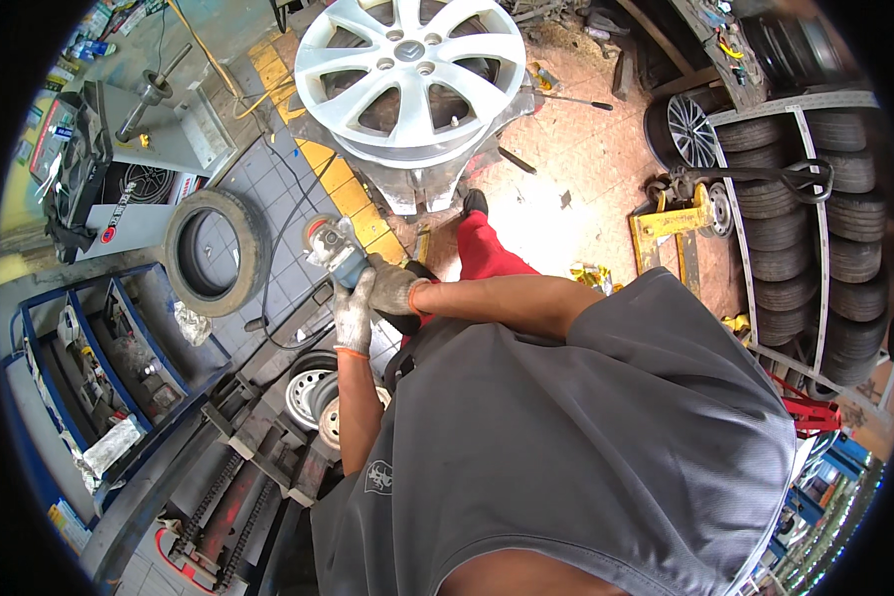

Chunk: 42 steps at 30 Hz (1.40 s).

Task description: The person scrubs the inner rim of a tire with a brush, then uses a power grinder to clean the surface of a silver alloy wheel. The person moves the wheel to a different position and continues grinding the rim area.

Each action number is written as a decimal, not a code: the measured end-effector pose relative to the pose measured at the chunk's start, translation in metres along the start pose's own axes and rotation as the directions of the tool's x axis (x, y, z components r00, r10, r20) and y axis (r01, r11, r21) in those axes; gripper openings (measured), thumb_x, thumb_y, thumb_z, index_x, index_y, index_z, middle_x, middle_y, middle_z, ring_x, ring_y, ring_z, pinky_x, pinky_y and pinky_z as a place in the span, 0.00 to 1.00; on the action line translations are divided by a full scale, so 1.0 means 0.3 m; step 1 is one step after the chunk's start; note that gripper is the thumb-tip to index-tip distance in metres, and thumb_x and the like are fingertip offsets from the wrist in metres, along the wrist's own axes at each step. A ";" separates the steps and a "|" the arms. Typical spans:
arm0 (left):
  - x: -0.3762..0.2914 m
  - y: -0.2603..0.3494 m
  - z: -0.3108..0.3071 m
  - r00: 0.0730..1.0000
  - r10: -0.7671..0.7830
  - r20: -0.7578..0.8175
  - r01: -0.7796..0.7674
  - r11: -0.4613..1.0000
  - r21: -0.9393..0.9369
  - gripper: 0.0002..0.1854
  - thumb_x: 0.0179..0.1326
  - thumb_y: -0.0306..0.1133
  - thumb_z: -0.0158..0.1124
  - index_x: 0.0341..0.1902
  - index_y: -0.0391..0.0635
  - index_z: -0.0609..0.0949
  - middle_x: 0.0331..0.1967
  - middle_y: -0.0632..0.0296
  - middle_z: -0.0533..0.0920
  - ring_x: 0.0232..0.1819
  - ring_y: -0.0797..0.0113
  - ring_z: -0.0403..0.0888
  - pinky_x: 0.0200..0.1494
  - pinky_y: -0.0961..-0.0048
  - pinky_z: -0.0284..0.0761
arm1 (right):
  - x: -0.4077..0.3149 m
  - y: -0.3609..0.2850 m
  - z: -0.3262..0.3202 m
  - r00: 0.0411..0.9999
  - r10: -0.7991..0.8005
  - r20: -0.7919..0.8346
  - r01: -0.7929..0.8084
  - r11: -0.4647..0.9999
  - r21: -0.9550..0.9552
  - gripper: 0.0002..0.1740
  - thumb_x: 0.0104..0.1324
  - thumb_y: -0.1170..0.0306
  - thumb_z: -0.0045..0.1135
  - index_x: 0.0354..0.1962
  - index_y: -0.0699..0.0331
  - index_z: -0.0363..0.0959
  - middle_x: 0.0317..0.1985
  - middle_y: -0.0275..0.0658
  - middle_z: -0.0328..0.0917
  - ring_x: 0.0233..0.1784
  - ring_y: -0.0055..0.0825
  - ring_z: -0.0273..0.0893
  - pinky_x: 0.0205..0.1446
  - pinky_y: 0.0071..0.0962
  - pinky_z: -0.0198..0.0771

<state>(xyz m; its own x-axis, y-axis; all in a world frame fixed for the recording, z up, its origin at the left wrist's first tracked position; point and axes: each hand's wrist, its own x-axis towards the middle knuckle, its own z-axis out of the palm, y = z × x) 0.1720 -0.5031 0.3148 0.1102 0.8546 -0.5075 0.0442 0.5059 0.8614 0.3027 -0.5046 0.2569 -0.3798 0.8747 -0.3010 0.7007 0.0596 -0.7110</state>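
Both hands wear pale knit work gloves and hold an angle grinder with a blue-grey body and a reddish disc at its far end. My left hand wraps the near end of its body. Close against it, my right hand grips the same tool from the right side; its fingers are partly hidden. The disc is apart from the silver alloy wheel, which lies face up on a worn metal stand ahead of me. A valve stem shows near the wheel's rim.
A loose tyre rests on the grey tiles at left, near a black cable. Beyond it stands a blue metal shelf unit with clutter. Steel wheels lie below my left arm. At right are a yellow metal frame and racked tyres.
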 end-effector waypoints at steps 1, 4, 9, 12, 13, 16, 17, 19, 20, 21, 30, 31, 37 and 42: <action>-0.002 0.006 0.006 1.000 -0.022 0.004 0.022 0.999 -0.024 0.32 0.72 0.41 0.74 0.73 0.39 0.76 0.62 0.60 0.83 0.59 0.68 0.81 0.66 0.67 0.76 | 0.004 0.011 0.014 1.000 -0.014 0.005 0.014 0.999 -0.053 0.30 0.72 0.63 0.53 0.68 0.70 0.72 0.65 0.67 0.73 0.65 0.61 0.78 0.71 0.47 0.73; -0.007 0.021 0.028 0.999 -0.040 0.024 0.042 0.996 -0.074 0.31 0.72 0.40 0.74 0.72 0.38 0.76 0.61 0.59 0.83 0.57 0.67 0.83 0.63 0.67 0.79 | 0.000 0.029 0.022 0.995 0.093 0.047 -0.095 0.994 0.055 0.30 0.72 0.64 0.52 0.67 0.69 0.73 0.63 0.63 0.76 0.66 0.61 0.76 0.72 0.45 0.71; 0.001 0.036 0.052 0.998 -0.025 0.053 0.027 0.998 -0.053 0.30 0.73 0.39 0.73 0.72 0.38 0.76 0.59 0.59 0.84 0.57 0.68 0.83 0.62 0.69 0.79 | -0.045 -0.005 -0.060 0.988 0.151 -0.026 -0.145 0.978 0.152 0.29 0.71 0.65 0.51 0.65 0.72 0.74 0.59 0.64 0.79 0.65 0.62 0.75 0.73 0.46 0.71; 0.005 0.040 0.057 0.999 -0.008 0.043 0.010 0.999 -0.037 0.29 0.71 0.41 0.75 0.69 0.37 0.79 0.58 0.58 0.86 0.56 0.67 0.84 0.63 0.67 0.79 | -0.068 -0.022 -0.111 0.999 0.027 0.026 -0.026 0.998 -0.057 0.28 0.71 0.66 0.50 0.63 0.76 0.75 0.58 0.65 0.79 0.66 0.63 0.74 0.75 0.50 0.68; 0.005 0.040 0.060 0.999 -0.008 0.046 0.007 1.000 0.003 0.29 0.71 0.41 0.75 0.69 0.37 0.80 0.59 0.57 0.86 0.56 0.67 0.83 0.63 0.67 0.79 | -0.067 -0.025 -0.121 0.998 -0.003 0.068 0.016 0.982 -0.187 0.29 0.72 0.65 0.50 0.64 0.75 0.73 0.59 0.65 0.78 0.67 0.62 0.75 0.75 0.50 0.68; 0.015 0.040 0.065 0.999 -0.001 0.053 -0.002 0.998 0.064 0.30 0.70 0.42 0.75 0.68 0.37 0.80 0.59 0.57 0.86 0.56 0.67 0.83 0.62 0.67 0.79 | -0.059 -0.017 -0.131 0.994 0.027 0.106 0.003 0.962 -0.273 0.32 0.77 0.60 0.48 0.72 0.68 0.67 0.64 0.64 0.76 0.70 0.57 0.76 0.73 0.45 0.71; 0.020 0.040 0.068 0.998 0.005 0.055 -0.008 0.999 0.047 0.30 0.70 0.42 0.76 0.68 0.37 0.80 0.59 0.57 0.86 0.56 0.67 0.84 0.62 0.67 0.79 | -0.054 -0.010 -0.128 0.996 -0.007 0.091 0.033 0.958 -0.285 0.31 0.77 0.60 0.48 0.71 0.68 0.68 0.64 0.63 0.76 0.69 0.57 0.76 0.74 0.44 0.70; 0.028 0.041 0.073 0.998 0.017 0.068 -0.019 0.999 0.032 0.30 0.70 0.42 0.76 0.68 0.37 0.81 0.59 0.57 0.86 0.55 0.67 0.84 0.61 0.67 0.80 | -0.046 0.007 -0.116 0.992 -0.046 0.118 0.089 0.917 -0.390 0.30 0.76 0.59 0.48 0.70 0.67 0.70 0.64 0.61 0.77 0.69 0.57 0.76 0.75 0.44 0.69; 0.031 0.041 0.076 0.997 0.021 0.080 -0.024 0.999 0.035 0.30 0.70 0.43 0.76 0.68 0.37 0.81 0.58 0.57 0.87 0.55 0.67 0.84 0.61 0.67 0.80 | -0.044 0.018 -0.108 0.997 -0.075 0.026 0.080 0.960 -0.269 0.30 0.76 0.59 0.47 0.69 0.67 0.70 0.64 0.61 0.77 0.69 0.57 0.75 0.75 0.44 0.68; 0.036 0.043 0.077 0.996 0.036 0.083 -0.042 0.997 0.064 0.30 0.70 0.43 0.76 0.68 0.37 0.81 0.58 0.58 0.87 0.55 0.68 0.84 0.60 0.67 0.80 | -0.043 0.028 -0.099 0.998 -0.055 -0.015 0.052 0.985 -0.167 0.30 0.76 0.59 0.47 0.69 0.68 0.70 0.64 0.60 0.77 0.69 0.57 0.75 0.75 0.44 0.68; 0.077 0.073 0.141 0.985 -0.020 0.169 0.006 0.997 0.080 0.30 0.70 0.43 0.75 0.69 0.38 0.80 0.57 0.55 0.87 0.55 0.64 0.86 0.61 0.66 0.81 | -0.033 0.137 -0.045 0.983 0.088 -0.163 -0.095 0.995 -0.036 0.30 0.75 0.58 0.50 0.66 0.71 0.69 0.61 0.60 0.80 0.68 0.55 0.78 0.75 0.44 0.68; 0.084 0.077 0.155 0.987 -0.023 0.156 0.006 0.994 0.111 0.31 0.70 0.43 0.75 0.69 0.38 0.79 0.57 0.55 0.87 0.56 0.64 0.86 0.61 0.66 0.81 | -0.032 0.149 -0.049 0.976 0.119 -0.180 -0.117 0.993 0.023 0.33 0.76 0.56 0.50 0.68 0.73 0.65 0.62 0.61 0.79 0.70 0.54 0.78 0.75 0.42 0.68; 0.140 0.107 0.225 0.956 -0.141 0.257 0.177 0.977 -0.122 0.31 0.69 0.42 0.75 0.70 0.39 0.78 0.60 0.58 0.85 0.59 0.66 0.83 0.64 0.65 0.78 | -0.038 0.223 -0.101 0.974 -0.084 -0.209 -0.011 0.909 -0.416 0.26 0.74 0.62 0.54 0.62 0.71 0.70 0.56 0.58 0.81 0.66 0.54 0.78 0.75 0.42 0.66; 0.231 0.094 0.259 0.943 -0.191 0.272 0.249 0.948 -0.199 0.28 0.69 0.41 0.76 0.68 0.42 0.81 0.58 0.60 0.87 0.58 0.64 0.85 0.65 0.65 0.79 | -0.035 0.185 -0.188 0.812 0.443 -0.381 -0.208 0.828 0.520 0.31 0.68 0.56 0.57 0.58 0.75 0.71 0.55 0.70 0.82 0.63 0.64 0.82 0.65 0.52 0.76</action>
<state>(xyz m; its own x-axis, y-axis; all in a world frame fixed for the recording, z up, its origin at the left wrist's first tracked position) 0.2581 -0.4386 0.3054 0.3655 0.6776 -0.6382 -0.1287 0.7159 0.6863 0.3795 -0.4833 0.2565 0.2321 0.9196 -0.3169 0.3451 -0.3825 -0.8571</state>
